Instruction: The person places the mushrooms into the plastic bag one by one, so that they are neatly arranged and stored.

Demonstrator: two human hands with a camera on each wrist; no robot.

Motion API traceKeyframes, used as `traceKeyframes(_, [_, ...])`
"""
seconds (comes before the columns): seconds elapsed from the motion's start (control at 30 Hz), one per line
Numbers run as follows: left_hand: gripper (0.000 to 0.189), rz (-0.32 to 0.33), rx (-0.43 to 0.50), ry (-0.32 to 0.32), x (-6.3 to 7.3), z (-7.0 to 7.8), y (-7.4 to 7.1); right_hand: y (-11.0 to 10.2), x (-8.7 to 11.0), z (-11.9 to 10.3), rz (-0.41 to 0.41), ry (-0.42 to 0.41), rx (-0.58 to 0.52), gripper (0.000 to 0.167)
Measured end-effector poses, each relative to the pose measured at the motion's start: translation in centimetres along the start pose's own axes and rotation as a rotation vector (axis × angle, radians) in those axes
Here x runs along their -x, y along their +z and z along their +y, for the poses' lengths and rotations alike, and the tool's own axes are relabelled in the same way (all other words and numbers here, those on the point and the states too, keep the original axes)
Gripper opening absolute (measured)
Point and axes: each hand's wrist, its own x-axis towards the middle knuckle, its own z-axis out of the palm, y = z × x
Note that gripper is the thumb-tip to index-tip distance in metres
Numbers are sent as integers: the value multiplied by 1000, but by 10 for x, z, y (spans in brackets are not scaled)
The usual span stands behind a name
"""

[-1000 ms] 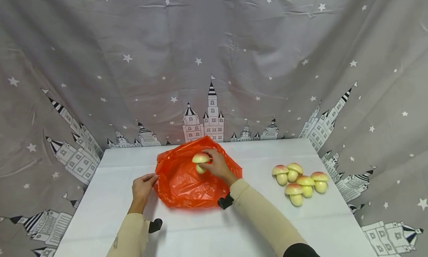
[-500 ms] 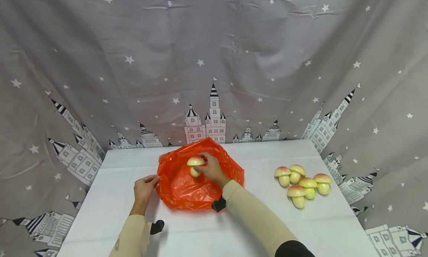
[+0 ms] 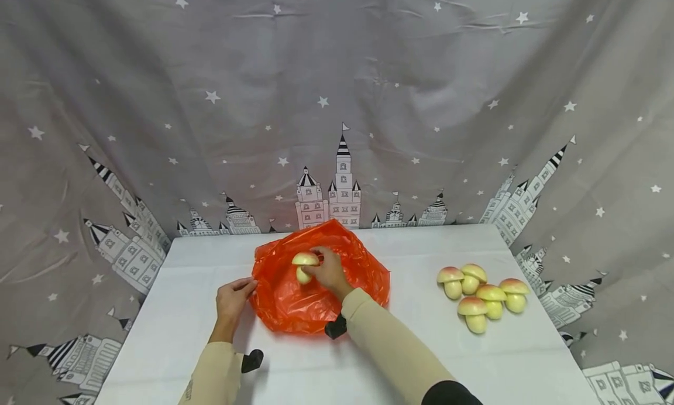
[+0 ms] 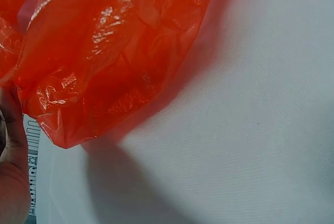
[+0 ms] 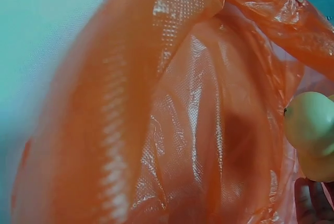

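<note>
A red plastic bag (image 3: 289,311) lies with its mouth spread on the white table. My left hand (image 3: 231,302) pinches the bag's left rim between thumb and fingers; at the left edge of the left wrist view, the left hand (image 4: 13,151) meets the bag's crumpled corner. Within the bag's mouth, my right hand (image 3: 332,271) holds a toy mushroom (image 3: 304,258) with a pale yellow stem and a pinkish-yellow cap. In the right wrist view the mushroom (image 5: 310,125) sits above the right hand's fingertips (image 5: 308,203), beside the bag's inner wall.
Several matching mushrooms (image 3: 492,292) lie in a group on the right of the white table (image 3: 421,346). Behind the table hangs a grey curtain (image 3: 253,89) printed with stars and castles.
My right hand has carried the mushroom leftward and a little downward in the bag's mouth. The left hand keeps its pinch on the rim. The head view has shifted slightly.
</note>
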Motion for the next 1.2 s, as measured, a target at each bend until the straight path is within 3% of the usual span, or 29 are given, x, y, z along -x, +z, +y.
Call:
traceKeyframes(0.17, [35, 11, -5, 33, -2, -1, 2, 4, -5, 1, 15, 21, 9, 46])
traceKeyframes(0.4, [32, -1, -9, 21, -11, -13, 7, 11, -13, 10, 29, 48, 52, 45])
traceKeyframes(0.7, [35, -23, -15, 71, -2, -2, 4, 14, -22, 15, 61, 106, 77, 43])
traceKeyframes(0.97, [34, -1, -28, 67, 0, -4, -6, 27, -23, 11, 20, 104, 62, 45])
traceKeyframes(1.2, [36, 2, -28, 50, 1, -5, -7, 31, -24, 14, 41, 98, 80, 45])
